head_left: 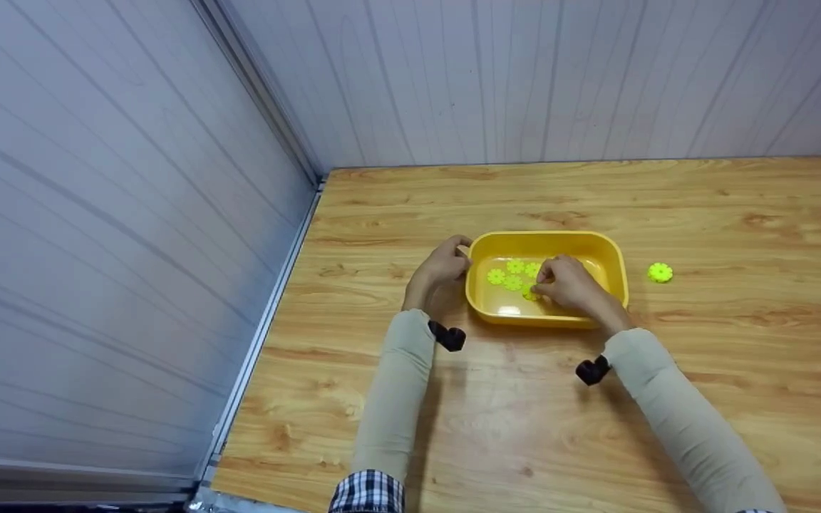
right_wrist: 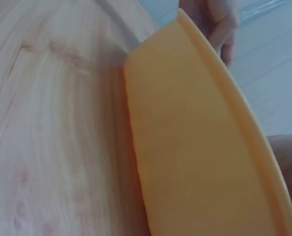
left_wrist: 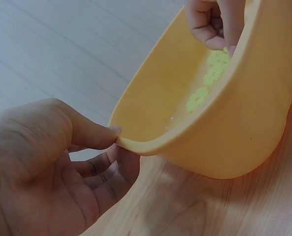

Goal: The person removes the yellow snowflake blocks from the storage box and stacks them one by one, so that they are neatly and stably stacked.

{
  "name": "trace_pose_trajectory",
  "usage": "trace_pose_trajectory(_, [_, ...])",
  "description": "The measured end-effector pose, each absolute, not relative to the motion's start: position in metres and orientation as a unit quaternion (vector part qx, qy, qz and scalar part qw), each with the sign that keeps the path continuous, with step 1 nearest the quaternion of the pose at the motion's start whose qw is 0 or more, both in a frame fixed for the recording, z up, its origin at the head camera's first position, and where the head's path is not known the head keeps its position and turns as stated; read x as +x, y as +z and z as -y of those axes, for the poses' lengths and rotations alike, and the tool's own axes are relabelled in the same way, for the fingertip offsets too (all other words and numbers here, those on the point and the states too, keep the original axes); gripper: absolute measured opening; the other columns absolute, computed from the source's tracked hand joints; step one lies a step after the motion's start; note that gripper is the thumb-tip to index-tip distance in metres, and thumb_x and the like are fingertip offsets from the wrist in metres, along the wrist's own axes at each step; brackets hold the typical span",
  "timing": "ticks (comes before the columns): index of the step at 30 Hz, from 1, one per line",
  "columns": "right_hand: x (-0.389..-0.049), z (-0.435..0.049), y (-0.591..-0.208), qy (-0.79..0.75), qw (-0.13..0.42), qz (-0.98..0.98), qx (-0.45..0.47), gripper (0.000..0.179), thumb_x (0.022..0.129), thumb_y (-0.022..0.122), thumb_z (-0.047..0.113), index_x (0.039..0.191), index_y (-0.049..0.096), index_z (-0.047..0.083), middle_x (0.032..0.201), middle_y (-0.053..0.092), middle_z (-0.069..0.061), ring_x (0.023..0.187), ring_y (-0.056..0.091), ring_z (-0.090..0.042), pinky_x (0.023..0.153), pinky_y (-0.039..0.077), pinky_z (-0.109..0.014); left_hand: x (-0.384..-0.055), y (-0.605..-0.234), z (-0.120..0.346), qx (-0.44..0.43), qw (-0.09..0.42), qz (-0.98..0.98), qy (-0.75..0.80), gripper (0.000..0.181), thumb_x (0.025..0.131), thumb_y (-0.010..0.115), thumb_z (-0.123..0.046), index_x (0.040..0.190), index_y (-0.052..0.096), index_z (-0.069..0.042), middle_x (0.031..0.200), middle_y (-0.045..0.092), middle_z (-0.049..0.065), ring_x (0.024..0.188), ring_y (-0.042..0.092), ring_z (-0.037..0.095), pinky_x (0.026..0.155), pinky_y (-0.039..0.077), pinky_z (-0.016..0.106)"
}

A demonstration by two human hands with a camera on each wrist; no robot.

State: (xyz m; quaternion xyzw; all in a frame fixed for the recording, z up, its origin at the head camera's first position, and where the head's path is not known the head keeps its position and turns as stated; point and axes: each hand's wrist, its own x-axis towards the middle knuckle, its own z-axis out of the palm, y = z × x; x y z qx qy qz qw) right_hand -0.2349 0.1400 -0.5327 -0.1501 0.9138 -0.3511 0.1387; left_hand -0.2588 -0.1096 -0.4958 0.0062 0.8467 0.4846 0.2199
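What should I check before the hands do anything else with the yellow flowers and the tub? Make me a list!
1. Tub resting on the table: ok.
2. Left hand holding the tub: ok, thumb and fingers pinch its rim.
3. Right hand fingertips at a flower in the tub: ok.
4. Firm grip on that flower: cannot tell, the fingers partly cover it.
5. Every flower inside the tub: not ok, an outside flower, maybe a stack, lies on the table to the right.
6. Nothing hidden under the right hand: cannot tell.
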Motion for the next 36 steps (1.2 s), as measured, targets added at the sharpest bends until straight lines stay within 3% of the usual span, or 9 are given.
trace_pose_trajectory(5, [-0.235, -0.145, -0.532, -0.394, 0.161, -0.895, -0.132, 0.018, 0.093, 0.063, 0.023, 0.091, 0.064, 0.006, 0.091, 0.062, -0.009, 0.074, 0.051, -0.02, 0.064, 0.044, -0.031, -0.259, -0.497, 0.109, 0.003, 0.22, -0.845, 0.487, 0.036, 0.096, 0.047, -0.006, 0.132, 0.048, -0.009, 0.091, 0.051, 0.005, 0.079, 0.053, 0.016, 0.089, 0.051, 0.043])
trace_pose_trajectory(14, [-0.231, -0.15, -0.528, -0.418, 0.157, -0.887, -0.115, 0.019, 0.094, 0.061, 0.025, 0.092, 0.063, 0.006, 0.092, 0.061, -0.008, 0.077, 0.049, -0.02, 0.066, 0.042, -0.031, -0.258, -0.497, 0.11, 0.004, 0.219, -0.85, 0.479, 0.037, 0.097, 0.047, -0.008, 0.134, 0.047, -0.011, 0.094, 0.053, 0.006, 0.08, 0.054, 0.016, 0.086, 0.052, 0.038])
trace_pose_trajectory(36, [-0.231, -0.161, -0.515, -0.429, 0.131, -0.887, -0.112, 0.024, 0.094, 0.06, 0.029, 0.096, 0.06, 0.006, 0.094, 0.058, -0.008, 0.08, 0.047, -0.02, 0.069, 0.039, -0.03, -0.256, -0.496, 0.11, -0.001, 0.219, -0.849, 0.481, 0.034, 0.097, 0.048, -0.01, 0.131, 0.049, -0.013, 0.096, 0.053, 0.006, 0.083, 0.055, 0.017, 0.091, 0.05, 0.041])
